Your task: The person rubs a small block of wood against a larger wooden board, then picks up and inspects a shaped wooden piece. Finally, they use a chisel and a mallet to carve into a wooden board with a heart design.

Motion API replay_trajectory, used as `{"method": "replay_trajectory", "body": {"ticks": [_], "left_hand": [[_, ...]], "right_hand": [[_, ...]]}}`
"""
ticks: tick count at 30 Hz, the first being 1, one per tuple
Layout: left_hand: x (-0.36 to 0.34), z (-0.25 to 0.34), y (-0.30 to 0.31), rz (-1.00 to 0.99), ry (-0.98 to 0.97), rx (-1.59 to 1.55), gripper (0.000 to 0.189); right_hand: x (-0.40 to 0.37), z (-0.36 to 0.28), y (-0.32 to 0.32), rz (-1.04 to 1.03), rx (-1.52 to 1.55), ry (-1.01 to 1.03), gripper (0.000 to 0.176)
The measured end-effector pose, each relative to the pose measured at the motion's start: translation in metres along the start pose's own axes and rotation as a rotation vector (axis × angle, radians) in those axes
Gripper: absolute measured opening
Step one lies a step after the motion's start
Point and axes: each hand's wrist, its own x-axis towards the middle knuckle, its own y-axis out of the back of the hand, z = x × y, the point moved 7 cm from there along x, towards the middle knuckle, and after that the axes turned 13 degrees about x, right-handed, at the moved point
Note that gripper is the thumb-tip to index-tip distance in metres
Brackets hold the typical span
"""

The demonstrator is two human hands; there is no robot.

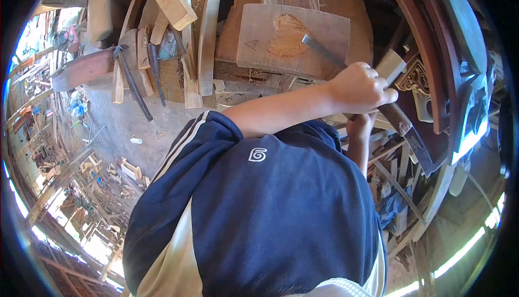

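My left hand is a closed fist at the end of the forearm that crosses in front of my chest. The flat metal blade of a chisel runs from this fist up and left. Its tip is over a rough, heart-like patch on a pale wooden board, which has a small mark at its left. A wooden handle and dark metal extend below the fist; how they join is unclear. My right hand is just below the left, mostly hidden, with its fingers out of sight.
Wooden strips and a pale block are left of the board. A long dark tool hangs over the bench edge. Curved reddish wood and a carved piece stand at right. Scraps lie below; more wood litters the floor.
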Motion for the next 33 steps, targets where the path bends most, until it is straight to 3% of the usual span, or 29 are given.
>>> {"method": "replay_trajectory", "body": {"ticks": [2, 4, 6, 11, 18, 24, 28, 31, 33], "left_hand": [[0.002, 0.001, -0.005, -0.004, 0.008, 0.020, 0.014], [0.007, 0.000, -0.009, -0.007, 0.029, 0.036, 0.013], [0.013, -0.001, -0.007, 0.004, 0.052, 0.028, 0.013], [0.022, -0.008, -0.008, -0.041, 0.158, -0.028, 0.027], [0.032, -0.015, 0.006, -0.018, 0.267, -0.008, 0.038], [0.040, -0.021, 0.012, -0.050, 0.157, -0.015, 0.040], [0.043, -0.020, -0.006, -0.244, 0.196, -0.064, 0.035], [0.039, -0.012, -0.013, -0.162, 0.138, 0.043, 0.037], [0.037, -0.011, -0.015, -0.079, 0.198, 0.002, 0.039]], "right_hand": [[-0.011, -0.026, 0.016, 0.232, -0.111, 0.063, 0.057], [-0.023, -0.051, 0.022, 0.326, -0.133, 0.040, 0.050], [-0.026, -0.074, 0.016, 0.162, -0.112, 0.061, 0.041], [-0.044, -0.116, 0.012, 0.220, -0.152, 0.117, 0.043], [-0.061, -0.129, 0.005, 0.214, -0.168, 0.174, 0.046], [-0.071, -0.128, 0.016, 0.233, -0.110, 0.182, 0.050], [-0.075, -0.136, 0.028, 0.293, -0.056, 0.178, 0.052], [-0.077, -0.143, 0.038, 0.252, -0.022, 0.195, 0.055], [-0.080, -0.146, 0.038, 0.260, 0.015, 0.206, 0.056]]}}
